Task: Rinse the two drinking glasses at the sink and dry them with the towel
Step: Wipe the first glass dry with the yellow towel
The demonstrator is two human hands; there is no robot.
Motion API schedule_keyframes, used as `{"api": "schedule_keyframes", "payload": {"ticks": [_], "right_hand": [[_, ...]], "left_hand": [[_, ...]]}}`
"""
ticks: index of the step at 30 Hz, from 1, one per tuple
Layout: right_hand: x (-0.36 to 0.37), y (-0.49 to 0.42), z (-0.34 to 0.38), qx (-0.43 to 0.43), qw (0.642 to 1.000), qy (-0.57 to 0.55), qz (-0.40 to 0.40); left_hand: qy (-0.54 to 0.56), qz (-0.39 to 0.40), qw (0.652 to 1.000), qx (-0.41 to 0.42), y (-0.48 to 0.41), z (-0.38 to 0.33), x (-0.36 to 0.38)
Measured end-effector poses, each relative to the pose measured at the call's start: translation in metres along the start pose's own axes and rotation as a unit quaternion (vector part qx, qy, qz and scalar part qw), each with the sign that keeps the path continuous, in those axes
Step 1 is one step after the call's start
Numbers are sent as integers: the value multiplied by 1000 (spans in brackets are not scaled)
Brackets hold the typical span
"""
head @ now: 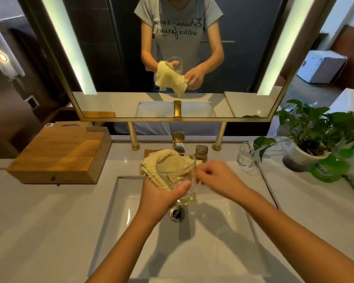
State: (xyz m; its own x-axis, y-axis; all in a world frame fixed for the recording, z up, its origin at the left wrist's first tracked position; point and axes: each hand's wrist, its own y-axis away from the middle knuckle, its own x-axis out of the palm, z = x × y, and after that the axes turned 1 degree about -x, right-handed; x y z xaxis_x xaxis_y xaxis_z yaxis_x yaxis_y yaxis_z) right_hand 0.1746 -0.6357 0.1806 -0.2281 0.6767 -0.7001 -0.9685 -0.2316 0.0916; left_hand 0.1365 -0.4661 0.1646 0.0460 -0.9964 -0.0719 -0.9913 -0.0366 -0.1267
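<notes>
Over the white sink basin [223, 242] my left hand [159, 199] grips a clear drinking glass [182, 180], its thumb across the front, with a cream knitted towel [157, 164] draped behind and around the glass. My right hand [219, 176] is just right of the glass with fingers curled, pinching the towel's edge near the rim. A second clear glass [246, 156] stands upright on the counter to the right of the faucet.
A gold faucet [178, 142] and its handle [201, 152] stand behind the basin. A wooden box [59, 154] sits on the left counter. A potted plant [311, 144] and a green item [327, 170] stand at right. A mirror [110, 58] hangs above.
</notes>
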Motion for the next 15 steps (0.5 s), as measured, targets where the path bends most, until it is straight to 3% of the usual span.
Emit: {"api": "schedule_keyframes", "payload": {"ticks": [2,3,5,7,10,15], "right_hand": [[-17,2,2,-126,981,-23,-147],[-21,6,10,-187,967,-32,-170],[-20,11,32,-257,954,105,-112],[-7,13,45,-272,929,245,-49],[5,6,43,-293,934,200,-44],[21,9,39,-276,961,26,-15]], "left_hand": [[-23,-8,1000,2,-3,0,-1],[-33,-11,999,1,-5,0,0],[-73,0,997,1,-6,-2,6],[-136,32,990,6,-8,-5,14],[-189,49,981,3,-3,-9,15],[-89,86,992,-34,11,-22,-1]]}}
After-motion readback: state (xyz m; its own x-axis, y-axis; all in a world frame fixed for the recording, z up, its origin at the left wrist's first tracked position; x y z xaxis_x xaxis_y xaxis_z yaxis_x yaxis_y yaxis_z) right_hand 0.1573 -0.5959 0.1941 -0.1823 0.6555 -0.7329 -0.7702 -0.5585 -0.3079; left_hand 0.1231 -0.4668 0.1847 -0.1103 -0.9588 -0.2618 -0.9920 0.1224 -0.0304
